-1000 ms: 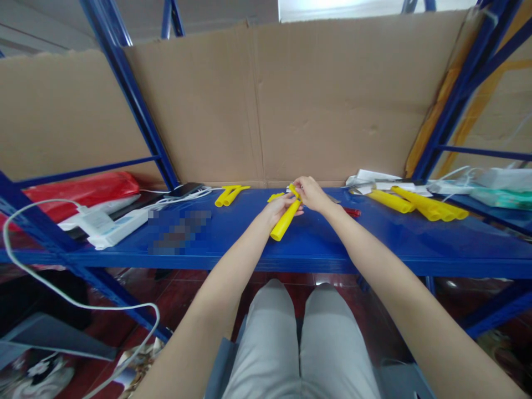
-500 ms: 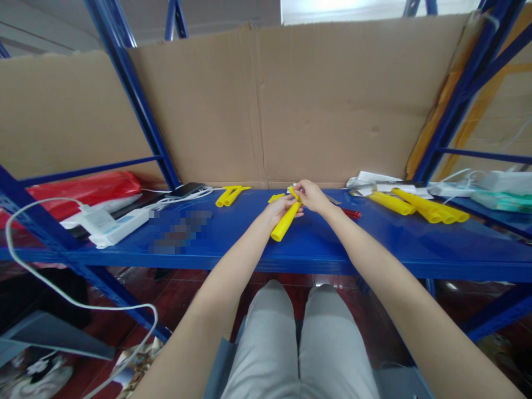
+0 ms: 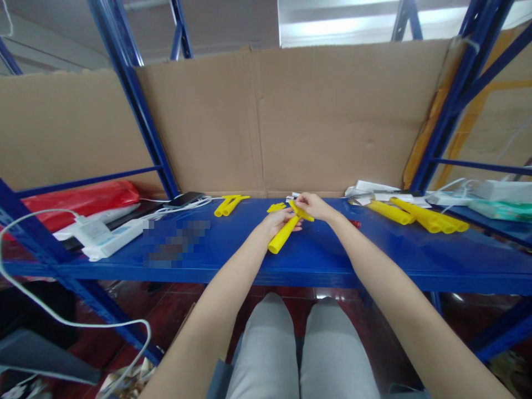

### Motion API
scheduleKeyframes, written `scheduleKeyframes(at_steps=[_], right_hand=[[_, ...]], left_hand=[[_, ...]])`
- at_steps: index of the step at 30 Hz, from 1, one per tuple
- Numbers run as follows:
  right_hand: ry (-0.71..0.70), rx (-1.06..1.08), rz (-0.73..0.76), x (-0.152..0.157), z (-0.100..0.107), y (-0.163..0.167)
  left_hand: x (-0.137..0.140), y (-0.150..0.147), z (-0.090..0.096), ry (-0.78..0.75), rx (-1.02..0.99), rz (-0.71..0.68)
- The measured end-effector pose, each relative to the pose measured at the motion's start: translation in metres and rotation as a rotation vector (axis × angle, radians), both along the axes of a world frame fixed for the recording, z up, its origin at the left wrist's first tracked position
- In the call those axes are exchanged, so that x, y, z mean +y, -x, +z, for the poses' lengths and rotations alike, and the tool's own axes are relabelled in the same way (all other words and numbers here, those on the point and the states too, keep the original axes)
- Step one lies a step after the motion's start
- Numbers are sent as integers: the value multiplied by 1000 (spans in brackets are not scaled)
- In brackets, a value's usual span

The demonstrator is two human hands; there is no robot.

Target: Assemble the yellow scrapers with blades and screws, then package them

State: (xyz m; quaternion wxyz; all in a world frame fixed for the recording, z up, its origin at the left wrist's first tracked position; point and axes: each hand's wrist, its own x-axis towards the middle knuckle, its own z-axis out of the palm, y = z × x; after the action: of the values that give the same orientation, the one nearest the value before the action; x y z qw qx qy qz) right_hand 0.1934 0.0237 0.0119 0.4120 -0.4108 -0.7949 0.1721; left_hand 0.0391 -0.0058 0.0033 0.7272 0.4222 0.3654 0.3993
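Legs: grey trousers [image 3: 266, 354] are seen below the front edge of the blue table [image 3: 224, 233].
Yellow tube [image 3: 282, 236]: held aslant over the table, its wide end turned toward the person.
Left hand [image 3: 275, 221]: closed around the tube's upper part.
Right hand [image 3: 312, 205]: fingers are drawn in on a yellow crosspiece [image 3: 306, 215] at the tube's far end; whether the two are joined cannot be told.
Right-hand stock: more yellow tubes [image 3: 428, 216] are laid side by side.
Beyond the left hand: small yellow pieces [image 3: 276, 207] are laid.
Left side: two yellow shapes [image 3: 230, 206] are placed together.
Back: a cardboard panel [image 3: 261, 122] is stood upright.
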Motion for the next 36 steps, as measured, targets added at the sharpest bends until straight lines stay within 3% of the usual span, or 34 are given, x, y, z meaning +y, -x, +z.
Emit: scheduleKeyframes(at_steps=[6,17,25,36], right_hand=[[33,-68,-28,-4,2,0],[62,38,-17,3,-5,-2],[48,151,-40,9,-10,-1],[6,113,-17,3,-5,4]], left_hand=[[7,2,-5,-5,-19,-29],[5,2,-4,-16,12,-38],[5,2,-3,-19,-7,-71],[3,3,-1,5,-38,-57]])
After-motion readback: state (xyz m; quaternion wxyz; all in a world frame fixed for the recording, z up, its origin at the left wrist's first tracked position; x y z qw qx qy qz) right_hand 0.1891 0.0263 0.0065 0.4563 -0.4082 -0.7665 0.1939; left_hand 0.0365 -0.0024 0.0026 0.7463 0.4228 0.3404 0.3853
